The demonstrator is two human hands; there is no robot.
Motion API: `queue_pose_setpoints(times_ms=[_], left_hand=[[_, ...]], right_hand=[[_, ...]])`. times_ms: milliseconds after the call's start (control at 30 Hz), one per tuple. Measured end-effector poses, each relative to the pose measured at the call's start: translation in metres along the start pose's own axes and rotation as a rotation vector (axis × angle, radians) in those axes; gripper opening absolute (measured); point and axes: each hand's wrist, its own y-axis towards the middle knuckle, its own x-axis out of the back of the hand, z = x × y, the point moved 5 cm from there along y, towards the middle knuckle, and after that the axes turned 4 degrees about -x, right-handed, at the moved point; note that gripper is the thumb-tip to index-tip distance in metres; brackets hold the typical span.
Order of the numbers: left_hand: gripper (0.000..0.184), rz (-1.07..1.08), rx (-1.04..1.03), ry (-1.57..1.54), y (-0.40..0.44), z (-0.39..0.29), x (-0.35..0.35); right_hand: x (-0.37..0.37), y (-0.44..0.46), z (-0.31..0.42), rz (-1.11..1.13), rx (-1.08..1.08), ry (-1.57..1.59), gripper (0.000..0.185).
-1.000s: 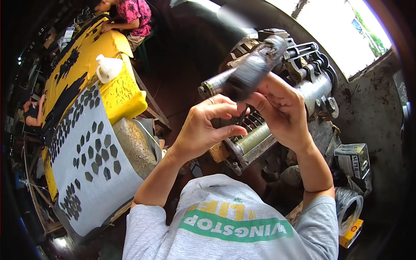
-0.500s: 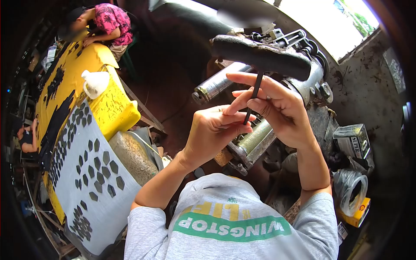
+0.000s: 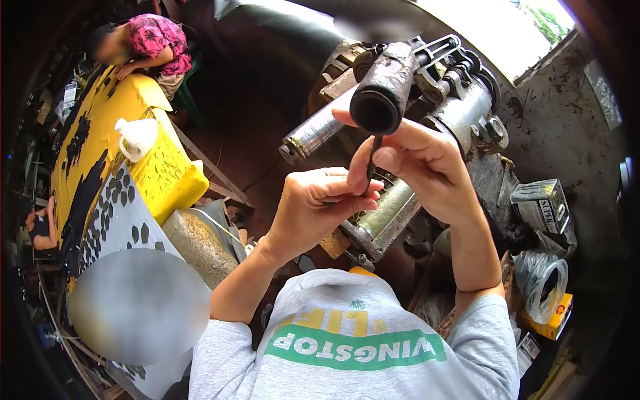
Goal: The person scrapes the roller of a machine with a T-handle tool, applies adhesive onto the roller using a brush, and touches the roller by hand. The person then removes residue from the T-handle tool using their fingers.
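A dark hollow cylinder (image 3: 380,100) on a thin rod is held up in front of my chest, its open round end facing me. The fingers of my left hand (image 3: 320,203) pinch the rod's lower end. Higher up, my right hand (image 3: 423,163) grips the same rod just under the cylinder, thumb and fingers around it. Behind both hands is a metal machine (image 3: 477,120) with rollers. A shiny metal roller (image 3: 320,127) lies just beyond my left hand.
At left, a yellow-covered table (image 3: 133,100) bears a white jug (image 3: 138,138) and a grey sheet (image 3: 157,240) with dark pieces, partly hidden by a blur. A person (image 3: 157,50) leans over its far end. At right are a boxed can (image 3: 541,207) and a plastic-wrapped roll (image 3: 541,283).
The cylinder has turned on its rod, from sideways half a second ago to its open end facing me now. Both hands stay close together on the rod. The view has shifted slightly.
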Motion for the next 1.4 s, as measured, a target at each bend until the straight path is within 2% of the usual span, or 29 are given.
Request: queue_pose_setpoints(times_ms=[100,200,267,367,433,467,567,667,800,900,1033,1133,1167,1267,1300,1400], left_hand=[[0.027,-0.037,-0.011,-0.033,-0.003,0.005,-0.003],[0.027,-0.098,-0.006,-0.054,-0.003,0.004,-0.008],[0.026,-0.137,-0.005,0.008,-0.002,0.0,-0.01],[0.027,-0.181,-0.06,0.156,-0.002,-0.008,-0.011],[0.028,-0.132,-0.046,0.374,0.004,-0.019,-0.012],[0.029,-0.103,-0.038,0.476,0.006,-0.021,-0.013],[0.026,-0.17,0.031,0.416,0.0,-0.01,-0.012],[0.025,-0.167,-0.022,0.376,0.001,-0.01,-0.013],[0.023,-0.14,-0.017,0.365,0.001,-0.011,-0.012],[0.023,-0.186,0.047,0.212,-0.003,-0.007,-0.013],[0.023,-0.14,0.11,0.27,0.0,-0.012,-0.016],[0.023,-0.121,0.083,0.27,0.001,-0.01,-0.016],[0.023,-0.121,0.067,0.258,0.002,-0.008,-0.016],[0.024,-0.102,0.032,0.312,0.002,-0.01,-0.015],[0.025,-0.093,0.024,0.343,0.002,-0.011,-0.015],[0.027,-0.065,-0.079,0.392,0.003,-0.009,-0.015]], right_hand=[[0.003,-0.001,0.003,0.006,0.011,-0.122,0.04],[0.012,-0.001,0.002,0.119,0.058,-0.156,0.041],[0.012,-0.004,-0.003,-0.014,0.083,0.007,0.032],[0.015,-0.006,-0.007,-0.05,0.055,-0.024,0.027],[0.017,-0.005,-0.004,0.033,0.132,-0.015,0.028],[0.017,-0.006,-0.006,-0.011,0.112,0.045,0.03],[0.02,-0.006,-0.011,0.012,0.157,-0.088,0.035],[0.019,-0.011,-0.006,0.129,0.01,-0.101,0.035],[0.021,-0.012,-0.013,0.023,0.103,0.008,0.032],[0.023,-0.015,-0.018,-0.025,0.058,0.044,0.021],[0.02,-0.019,-0.012,-0.094,0.053,0.058,0.015],[0.023,-0.021,-0.018,-0.116,0.064,0.054,0.019],[0.026,-0.022,-0.022,-0.077,0.092,-0.02,0.028],[0.017,-0.022,-0.012,-0.076,0.05,0.082,0.037],[0.013,-0.022,-0.008,-0.09,-0.004,0.131,0.037],[0.017,-0.022,-0.011,-0.029,0.037,0.083,0.033]])
